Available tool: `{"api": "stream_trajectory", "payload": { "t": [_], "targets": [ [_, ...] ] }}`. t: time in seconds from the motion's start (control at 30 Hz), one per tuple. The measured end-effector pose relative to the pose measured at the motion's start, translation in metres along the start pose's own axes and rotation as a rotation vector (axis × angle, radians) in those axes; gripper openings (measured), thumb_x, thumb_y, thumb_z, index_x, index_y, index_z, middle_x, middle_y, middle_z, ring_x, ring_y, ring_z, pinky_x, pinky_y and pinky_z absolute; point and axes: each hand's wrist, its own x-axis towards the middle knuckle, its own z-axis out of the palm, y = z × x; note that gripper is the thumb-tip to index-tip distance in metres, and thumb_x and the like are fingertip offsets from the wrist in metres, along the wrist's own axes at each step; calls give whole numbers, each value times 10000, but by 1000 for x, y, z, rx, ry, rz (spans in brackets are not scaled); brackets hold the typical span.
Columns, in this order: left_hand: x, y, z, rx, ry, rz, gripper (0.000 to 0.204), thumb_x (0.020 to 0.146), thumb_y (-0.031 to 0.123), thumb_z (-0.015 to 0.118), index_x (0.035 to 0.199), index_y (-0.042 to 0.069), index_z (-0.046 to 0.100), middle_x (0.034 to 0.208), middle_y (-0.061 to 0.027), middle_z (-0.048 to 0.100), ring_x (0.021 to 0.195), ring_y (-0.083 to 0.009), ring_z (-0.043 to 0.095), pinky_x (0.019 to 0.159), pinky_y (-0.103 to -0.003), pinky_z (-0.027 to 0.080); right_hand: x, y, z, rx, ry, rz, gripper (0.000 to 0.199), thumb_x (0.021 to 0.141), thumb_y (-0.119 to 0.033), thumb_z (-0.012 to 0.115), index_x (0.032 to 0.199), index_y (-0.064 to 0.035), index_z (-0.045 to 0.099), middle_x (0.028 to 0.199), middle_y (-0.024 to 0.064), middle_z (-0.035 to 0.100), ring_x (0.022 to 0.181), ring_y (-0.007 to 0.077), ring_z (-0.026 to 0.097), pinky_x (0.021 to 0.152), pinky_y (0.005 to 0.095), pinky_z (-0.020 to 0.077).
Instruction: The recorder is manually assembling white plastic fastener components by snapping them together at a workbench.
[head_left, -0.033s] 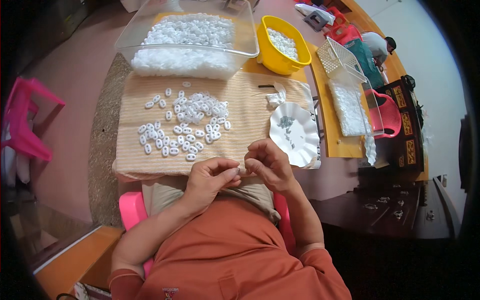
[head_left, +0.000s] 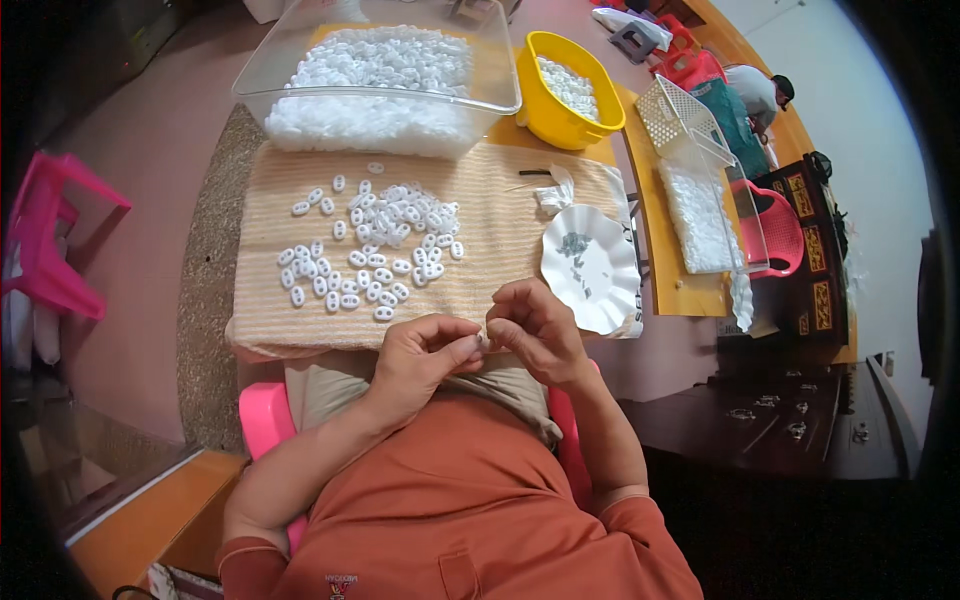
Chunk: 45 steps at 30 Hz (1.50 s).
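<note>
Striped towel covers the bench. Left hand at towel's near edge, thumb and forefinger pinched closed; any part between them too small to tell. Right hand just beside it, same edge, fingers curled; can't tell if gripping. White two-hole pieces scattered on towel's left half, clear ones heaped behind. Scalloped plate with grey bits at towel's right edge. Clear bin, filled white, beyond far edge; yellow tub past far-right corner.
</note>
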Motion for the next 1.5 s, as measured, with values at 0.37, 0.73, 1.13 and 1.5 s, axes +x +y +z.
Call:
{"api": "stream_trajectory", "payload": {
  "t": [0.37,0.73,1.13,1.5],
  "targets": [
    [0,-2,-6,234,-55,144,115,878,38,628,970,-30,618,858,-75,660,754,-124,634,689,-241,540,4,-5,8,183,-86,41,156,901,15,571,1042,28,507,882,52,590,771,88,585,673,223,483],
    [2,-4,-7,71,-2,91,110,914,62,587,975,-27,609,870,-52,642,757,-80,610,697,-215,544,6,-5,15,216,-84,44,87,887,6,592,953,59,614,938,82,607,833,114,589,724,232,478],
    [4,-4,-11,57,69,90,123,904,64,600,997,-16,603,861,-58,641,750,-97,623,716,-245,567,9,19,21,92,-13,5,78,907,-25,582,932,47,597,913,57,585,810,89,558,691,211,476],
    [4,0,-10,-64,145,29,188,884,63,624,1035,-45,596,901,-88,653,786,-130,646,735,-255,560,10,26,23,146,45,42,73,927,-24,551,953,35,584,912,32,581,798,68,567,682,196,488]
  ]
}}
